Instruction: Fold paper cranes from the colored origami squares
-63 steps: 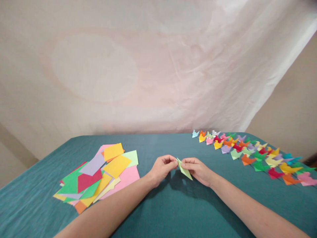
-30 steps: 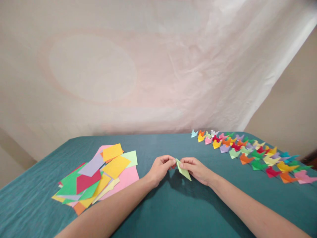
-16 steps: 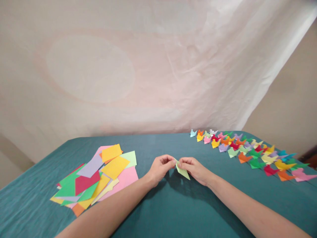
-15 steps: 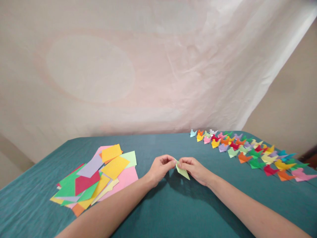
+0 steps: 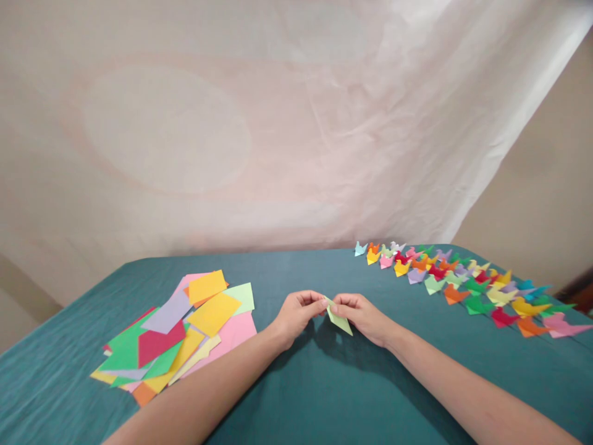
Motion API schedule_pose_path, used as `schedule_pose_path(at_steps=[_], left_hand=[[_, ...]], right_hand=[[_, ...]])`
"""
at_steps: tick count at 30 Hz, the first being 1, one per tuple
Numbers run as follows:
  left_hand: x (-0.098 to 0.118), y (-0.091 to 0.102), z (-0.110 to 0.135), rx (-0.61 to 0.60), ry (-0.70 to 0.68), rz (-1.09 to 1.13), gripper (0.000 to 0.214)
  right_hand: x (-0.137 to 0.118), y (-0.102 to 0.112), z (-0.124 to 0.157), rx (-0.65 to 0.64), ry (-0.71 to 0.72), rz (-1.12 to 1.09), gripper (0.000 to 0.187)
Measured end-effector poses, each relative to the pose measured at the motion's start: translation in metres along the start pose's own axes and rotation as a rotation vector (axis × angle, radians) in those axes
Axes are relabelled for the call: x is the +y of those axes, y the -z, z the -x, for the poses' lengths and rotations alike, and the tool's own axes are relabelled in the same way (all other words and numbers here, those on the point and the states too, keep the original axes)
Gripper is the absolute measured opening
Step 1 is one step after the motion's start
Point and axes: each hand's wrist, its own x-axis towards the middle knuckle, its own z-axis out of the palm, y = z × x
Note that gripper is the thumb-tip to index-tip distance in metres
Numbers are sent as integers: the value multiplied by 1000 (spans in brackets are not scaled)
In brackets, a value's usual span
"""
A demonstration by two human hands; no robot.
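A folded light green paper [image 5: 340, 322] is held just above the cloth in the middle of the head view, with one pointed end slanting down to the right. My left hand [image 5: 299, 316] pinches its upper left tip between thumb and fingers. From the other side, my right hand [image 5: 364, 316] grips its upper edge, thumb in front. The fingertips hide the top of the paper, so its exact folds there cannot be made out.
A loose pile of coloured paper sheets [image 5: 215, 314] lies on the left, partly behind my left forearm. Rows of small folded paper birds [image 5: 456, 295] stand on the right. A dark teal cloth [image 5: 296, 395] covers the table, and a pale sheet [image 5: 287, 123] hangs behind it.
Both hands keep their pinch on the light green paper with hardly any movement. The whole view has shifted very slightly.
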Motion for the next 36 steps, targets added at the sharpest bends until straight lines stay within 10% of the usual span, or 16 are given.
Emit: schedule_pose_path(at_steps=[36], left_hand=[[-10,5,-4,11,-85,-184,39]], right_hand=[[6,-6,-6,77,97,128,38]])
